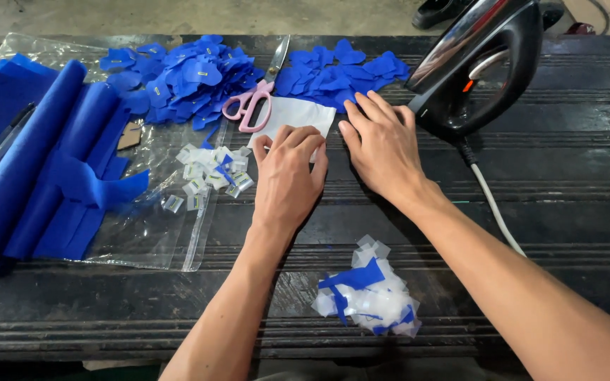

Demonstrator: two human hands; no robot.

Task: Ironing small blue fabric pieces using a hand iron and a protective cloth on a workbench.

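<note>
White paper sheet [298,113], below the pink scissors [250,104], lay under left hand [287,176] and right hand [383,144], both flat, unclenched, best pressing evenly.

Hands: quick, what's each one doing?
Left hand: fingers curled, pressing down on the white sheet.
Right hand: open, flat, resting on that sheet's edge.

Small sewing or craft workshop: worn black counter [566,212] strewn with blue fabric rolls [30,162], cut blue pieces [178,77], pink-handled scissors [252,102], black iron [485,63].
</note>
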